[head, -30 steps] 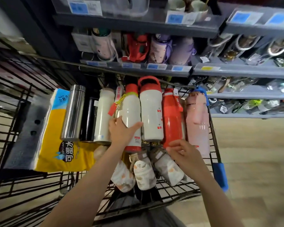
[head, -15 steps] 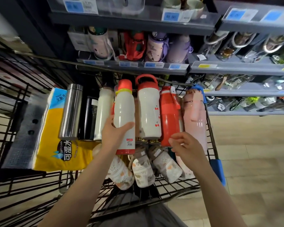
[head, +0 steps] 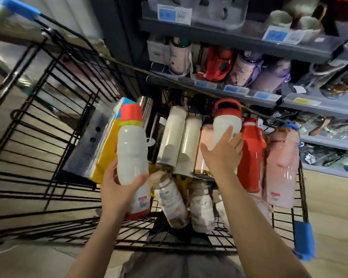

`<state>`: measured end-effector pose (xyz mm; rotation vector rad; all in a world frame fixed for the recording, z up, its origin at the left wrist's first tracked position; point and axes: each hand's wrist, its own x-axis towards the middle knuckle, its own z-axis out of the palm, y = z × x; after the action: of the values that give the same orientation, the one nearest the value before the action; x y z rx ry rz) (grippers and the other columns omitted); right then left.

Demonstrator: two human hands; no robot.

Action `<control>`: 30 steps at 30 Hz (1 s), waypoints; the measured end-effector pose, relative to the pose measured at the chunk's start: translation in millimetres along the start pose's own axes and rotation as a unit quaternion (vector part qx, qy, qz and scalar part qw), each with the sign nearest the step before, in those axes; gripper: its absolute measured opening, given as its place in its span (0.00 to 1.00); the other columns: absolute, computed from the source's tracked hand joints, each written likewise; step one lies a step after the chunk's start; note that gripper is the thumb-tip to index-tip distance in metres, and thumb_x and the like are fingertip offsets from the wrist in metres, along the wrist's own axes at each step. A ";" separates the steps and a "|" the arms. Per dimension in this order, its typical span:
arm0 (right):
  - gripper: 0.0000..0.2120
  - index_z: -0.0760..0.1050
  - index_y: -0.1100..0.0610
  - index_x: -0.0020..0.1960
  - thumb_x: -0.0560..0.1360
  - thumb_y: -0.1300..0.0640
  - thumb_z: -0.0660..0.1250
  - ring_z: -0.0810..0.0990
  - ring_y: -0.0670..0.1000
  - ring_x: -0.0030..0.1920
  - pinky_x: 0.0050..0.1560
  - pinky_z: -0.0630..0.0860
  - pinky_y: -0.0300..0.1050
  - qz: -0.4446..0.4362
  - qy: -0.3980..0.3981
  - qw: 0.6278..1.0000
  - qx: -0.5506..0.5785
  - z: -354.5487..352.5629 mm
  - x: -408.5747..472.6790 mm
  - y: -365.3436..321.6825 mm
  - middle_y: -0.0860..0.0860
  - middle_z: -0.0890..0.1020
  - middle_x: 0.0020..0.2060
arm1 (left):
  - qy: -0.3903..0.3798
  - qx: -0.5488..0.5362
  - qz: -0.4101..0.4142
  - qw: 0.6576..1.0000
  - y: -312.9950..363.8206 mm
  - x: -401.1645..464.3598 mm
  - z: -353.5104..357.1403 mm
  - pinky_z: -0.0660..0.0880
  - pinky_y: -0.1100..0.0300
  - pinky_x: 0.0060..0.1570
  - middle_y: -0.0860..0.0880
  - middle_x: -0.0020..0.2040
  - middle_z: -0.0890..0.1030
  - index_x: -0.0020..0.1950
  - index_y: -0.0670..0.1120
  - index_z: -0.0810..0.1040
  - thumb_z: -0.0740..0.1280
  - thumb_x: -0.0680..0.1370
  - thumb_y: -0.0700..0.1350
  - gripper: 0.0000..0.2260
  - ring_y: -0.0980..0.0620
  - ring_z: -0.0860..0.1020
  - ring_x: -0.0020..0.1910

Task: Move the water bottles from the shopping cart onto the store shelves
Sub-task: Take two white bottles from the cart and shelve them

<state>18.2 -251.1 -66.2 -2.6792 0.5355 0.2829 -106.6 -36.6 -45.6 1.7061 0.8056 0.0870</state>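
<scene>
My left hand grips a white bottle with a red cap and yellow ring, held up above the black wire shopping cart. My right hand lies spread over the body of a white bottle with a red loop lid, thumb out to the left and fingers fairly straight. Beside it in the cart lie a red bottle, a pink bottle, two cream bottles and several patterned bottles. The grey store shelves hold more bottles.
A yellow and blue tissue pack and a steel flask lie at the cart's left. Blue caps mark the cart corners. Price labels line the shelf edges. Wood-look floor shows to the right.
My left hand has lifted the red-capped white bottle up and to the left, out of the row. My right hand has left the red bottle's base and moved onto the loop-lid bottle.
</scene>
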 end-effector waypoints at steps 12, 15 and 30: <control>0.61 0.38 0.60 0.77 0.65 0.34 0.73 0.52 0.61 0.76 0.74 0.54 0.55 0.047 0.044 0.994 -0.083 15.6 12.5 3.0 0.63 0.50 0.76 | -0.002 -0.009 -0.005 1.000 -23.7 -4.2 -17.8 0.74 0.62 0.39 0.55 0.52 0.75 0.63 0.56 0.67 0.79 0.66 0.45 0.31 0.56 0.77 0.49; 0.62 0.40 0.62 0.77 0.63 0.34 0.74 0.56 0.61 0.75 0.72 0.56 0.55 0.043 0.058 0.993 -0.097 15.6 13.4 3.1 0.62 0.55 0.75 | -0.001 -0.013 -0.007 1.000 -24.4 -3.4 -18.1 0.75 0.60 0.39 0.55 0.52 0.75 0.63 0.57 0.66 0.79 0.66 0.45 0.31 0.56 0.77 0.49; 0.53 0.42 0.54 0.78 0.67 0.51 0.76 0.64 0.62 0.70 0.67 0.67 0.57 0.032 0.041 0.999 0.001 1.3 8.2 10.0 0.57 0.58 0.75 | -0.020 -0.017 -0.003 1.000 -28.8 -0.3 -18.2 0.74 0.61 0.39 0.55 0.53 0.75 0.66 0.55 0.67 0.79 0.67 0.46 0.32 0.56 0.77 0.49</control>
<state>21.4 -261.8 -73.0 -2.6850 0.6457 0.1919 -128.5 -19.5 -65.3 1.6672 0.7755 0.0616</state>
